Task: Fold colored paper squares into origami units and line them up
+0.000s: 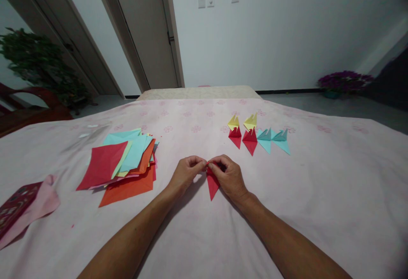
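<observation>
At the left of the pink flowered tablecloth (302,211) lies a loose, fanned pile of paper sheets (106,164), red, light blue, pale yellow and orange. Right of it, the person's left hand (188,172) has thumb and forefinger closed together in a pinch at the top of a red origami piece (212,187). This piece is at the near middle of the cloth, between the hands: matte, plain red, narrowing to a sharp point towards the person, its upper part hidden by fingers. The right hand (231,177) pinches its top too, thumb lying over the paper, the other fingers curled. Farther right stand folded paper birds: two yellow (250,122), two red (250,143), two light blue (264,140).
</observation>
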Available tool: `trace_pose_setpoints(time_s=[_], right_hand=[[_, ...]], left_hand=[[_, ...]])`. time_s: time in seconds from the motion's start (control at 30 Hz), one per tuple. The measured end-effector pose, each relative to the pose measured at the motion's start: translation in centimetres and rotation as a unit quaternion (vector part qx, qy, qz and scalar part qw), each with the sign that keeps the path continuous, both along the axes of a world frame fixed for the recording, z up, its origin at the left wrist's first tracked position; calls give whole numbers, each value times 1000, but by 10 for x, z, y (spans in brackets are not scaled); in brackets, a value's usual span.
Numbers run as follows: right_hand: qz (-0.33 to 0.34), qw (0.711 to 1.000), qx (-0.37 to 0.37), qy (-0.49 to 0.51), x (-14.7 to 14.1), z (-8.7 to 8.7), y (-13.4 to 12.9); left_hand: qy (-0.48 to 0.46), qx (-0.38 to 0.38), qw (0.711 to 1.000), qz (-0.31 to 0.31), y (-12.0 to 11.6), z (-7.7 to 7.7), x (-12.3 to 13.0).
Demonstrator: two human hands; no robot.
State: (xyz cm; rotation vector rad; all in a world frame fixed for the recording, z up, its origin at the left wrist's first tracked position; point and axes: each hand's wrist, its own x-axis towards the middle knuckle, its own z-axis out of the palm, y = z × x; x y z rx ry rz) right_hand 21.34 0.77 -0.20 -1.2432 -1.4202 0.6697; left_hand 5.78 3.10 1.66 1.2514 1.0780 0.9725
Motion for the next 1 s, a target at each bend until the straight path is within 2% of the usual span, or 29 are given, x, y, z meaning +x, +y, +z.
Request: trace_pose_setpoints(time_s=[0.1, 0.2, 0.43, 0.63, 1.0], right_hand=[[-6, 1000, -2, 1, 1, 0, 0], [-5, 1000, -1, -3, 1, 0, 0], [-1, 1000, 4, -8, 0, 2, -1], [1, 1000, 6, -18, 0, 2, -1], [5, 999, 18, -27, -1, 4, -1]], left_hand=[[-16, 1, 1000, 3, -3, 0, -1], [-28, 17, 999, 34, -6, -1, 1], [1, 71, 994, 78, -11, -4, 6], [0, 55, 995, 78, -9, -9, 6], [-2, 46, 995, 85, -10, -5, 7]])
